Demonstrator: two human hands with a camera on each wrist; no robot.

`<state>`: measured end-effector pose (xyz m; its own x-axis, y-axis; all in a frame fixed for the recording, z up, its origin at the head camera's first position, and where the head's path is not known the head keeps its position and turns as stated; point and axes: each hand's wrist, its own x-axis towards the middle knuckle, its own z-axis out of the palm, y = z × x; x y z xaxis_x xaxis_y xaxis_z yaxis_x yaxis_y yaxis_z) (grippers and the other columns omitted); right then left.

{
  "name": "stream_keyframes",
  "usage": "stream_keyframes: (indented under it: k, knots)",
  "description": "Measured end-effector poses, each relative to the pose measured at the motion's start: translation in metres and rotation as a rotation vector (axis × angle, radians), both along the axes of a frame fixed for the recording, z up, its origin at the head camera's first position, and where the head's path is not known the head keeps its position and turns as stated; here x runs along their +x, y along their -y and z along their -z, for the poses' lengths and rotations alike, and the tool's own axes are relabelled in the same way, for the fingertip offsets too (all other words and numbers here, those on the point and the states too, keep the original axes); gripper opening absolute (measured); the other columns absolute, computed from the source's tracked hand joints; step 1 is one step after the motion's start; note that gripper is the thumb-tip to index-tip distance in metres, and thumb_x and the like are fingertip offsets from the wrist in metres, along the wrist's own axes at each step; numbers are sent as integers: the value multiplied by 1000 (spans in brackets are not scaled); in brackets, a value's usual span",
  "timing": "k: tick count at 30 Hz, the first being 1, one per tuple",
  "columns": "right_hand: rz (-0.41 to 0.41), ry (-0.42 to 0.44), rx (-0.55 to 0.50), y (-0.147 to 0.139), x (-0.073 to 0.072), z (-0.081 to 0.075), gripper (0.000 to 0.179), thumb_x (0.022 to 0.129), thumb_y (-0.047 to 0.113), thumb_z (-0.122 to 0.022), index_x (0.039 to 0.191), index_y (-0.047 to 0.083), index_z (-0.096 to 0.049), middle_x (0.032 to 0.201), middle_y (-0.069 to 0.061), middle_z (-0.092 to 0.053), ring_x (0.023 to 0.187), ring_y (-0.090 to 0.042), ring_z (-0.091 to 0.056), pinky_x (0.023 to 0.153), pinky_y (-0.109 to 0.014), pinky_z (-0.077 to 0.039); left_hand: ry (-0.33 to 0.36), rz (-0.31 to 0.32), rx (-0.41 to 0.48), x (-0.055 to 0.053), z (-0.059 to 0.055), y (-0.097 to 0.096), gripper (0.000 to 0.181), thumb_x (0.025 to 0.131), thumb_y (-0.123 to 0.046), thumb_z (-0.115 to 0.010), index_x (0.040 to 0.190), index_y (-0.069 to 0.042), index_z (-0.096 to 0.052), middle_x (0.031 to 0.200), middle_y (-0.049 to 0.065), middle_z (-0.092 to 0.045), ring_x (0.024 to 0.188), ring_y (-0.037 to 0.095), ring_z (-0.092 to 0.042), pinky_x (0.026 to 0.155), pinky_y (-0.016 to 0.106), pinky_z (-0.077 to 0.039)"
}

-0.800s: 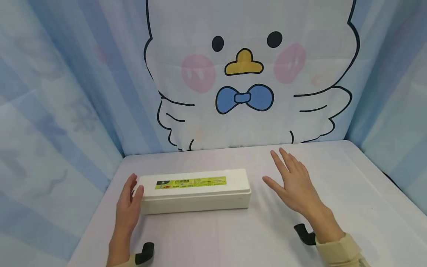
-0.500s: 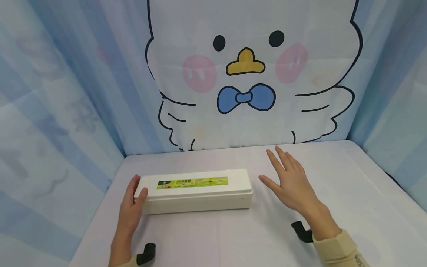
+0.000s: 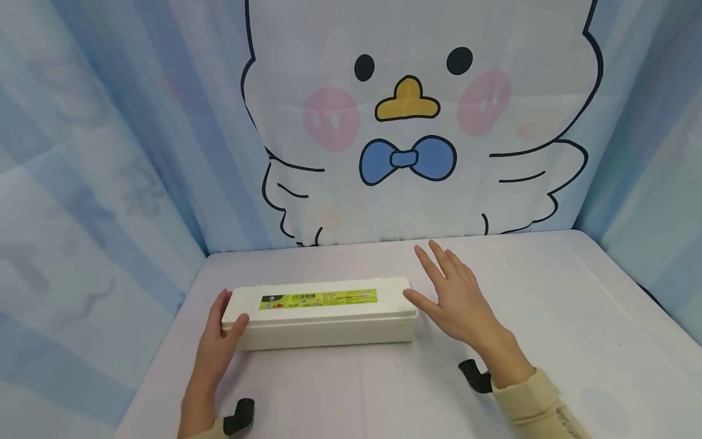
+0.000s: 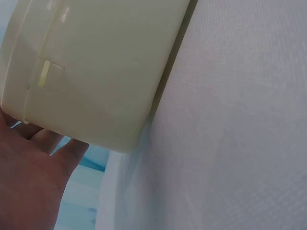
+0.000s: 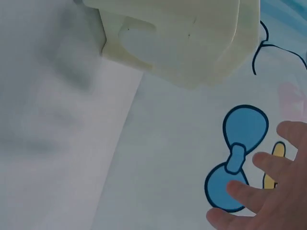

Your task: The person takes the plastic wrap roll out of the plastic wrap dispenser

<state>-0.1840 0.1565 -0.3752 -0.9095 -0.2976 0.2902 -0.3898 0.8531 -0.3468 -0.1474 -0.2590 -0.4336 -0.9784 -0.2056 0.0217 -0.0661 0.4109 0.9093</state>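
Observation:
A long off-white plastic box (image 3: 329, 332) with a lid lies crosswise on the table, a yellow-green label (image 3: 318, 299) on its top. My left hand (image 3: 216, 341) is at its left end, thumb by the front top corner and the other fingers along the end. In the left wrist view, those fingers (image 4: 67, 153) reach behind the box's end. My right hand (image 3: 457, 299) hovers at the box's right end with fingers spread, its thumb overlapping the lid's corner in the head view. The right wrist view shows a rounded recess in the box (image 5: 192, 43) and nothing held.
A white cloth covers the table (image 3: 340, 390). Behind it hangs a curtain (image 3: 406, 207) with a cartoon bird, and blue-patterned curtains (image 3: 82, 244) close off both sides. Black curved pieces (image 3: 239, 416) stick out at both wrists.
My right hand has moved left to the box's right end, fingers still spread. My left hand has shifted slightly right, its thumb now over the box's front left corner. The box looks nearly still.

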Motion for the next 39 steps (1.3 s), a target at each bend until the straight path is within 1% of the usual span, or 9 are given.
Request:
stream_keyframes:
  k: [3,10,13,16,19,23,27,34,39]
  knots:
    - [-18,9,5,8,-2,0,82,98,50,-59,162,13,-23,166,-16,-15,149,-45,-15,116,-64,-13,6,13,13,0,2,2,90,102,-39,-61,163,-12,-1,169,12,-8,153,32,-9,120,54,-15]
    - [-77,27,23,23,-4,2,84,97,51,-62,162,13,-25,166,-16,-18,147,-47,-19,116,-64,-19,38,39,-1,1,7,3,98,98,-34,-68,163,-14,2,168,16,-6,152,38,-9,117,62,-15]
    - [-100,30,32,28,-6,3,85,96,53,-62,161,14,-26,166,-16,-19,147,-48,-21,115,-63,-21,30,44,11,0,10,4,101,96,-31,-72,163,-13,1,168,16,-6,152,38,-11,117,62,-17]
    - [-123,32,35,32,-7,5,86,95,56,-62,161,15,-27,166,-15,-19,146,-48,-22,115,-64,-21,18,51,27,1,11,6,103,94,-28,-74,163,-12,0,168,16,-7,151,38,-12,117,60,-17]
    - [-144,46,47,36,-9,7,88,93,59,-63,162,17,-27,167,-14,-18,147,-47,-21,116,-63,-20,23,56,39,1,12,8,105,92,-26,-77,163,-11,0,168,16,-9,151,38,-14,118,59,-18]
    - [-168,80,63,40,-11,8,91,90,63,-64,162,20,-27,167,-12,-18,147,-46,-21,116,-61,-21,41,67,50,0,13,9,108,90,-24,-79,163,-11,-1,166,19,-14,149,40,-21,117,58,-21]
    - [-193,93,76,45,-12,9,93,88,65,-66,162,23,-27,167,-10,-19,148,-45,-21,115,-61,-23,43,81,63,-1,15,9,109,87,-20,-81,163,-11,-3,165,20,-18,146,41,-27,115,59,-24]
    - [-224,90,145,55,-14,9,98,84,69,-67,161,24,-29,167,-10,-20,148,-43,-22,113,-62,-27,26,97,56,-2,17,10,110,86,-21,-83,164,-13,-5,164,20,-20,146,42,-26,115,62,-22]
    - [-226,114,187,61,-17,10,99,82,70,-68,161,25,-29,167,-9,-20,149,-41,-21,112,-63,-28,16,97,69,-3,19,10,111,85,-20,-84,164,-13,-5,164,19,-20,147,41,-24,116,61,-21]
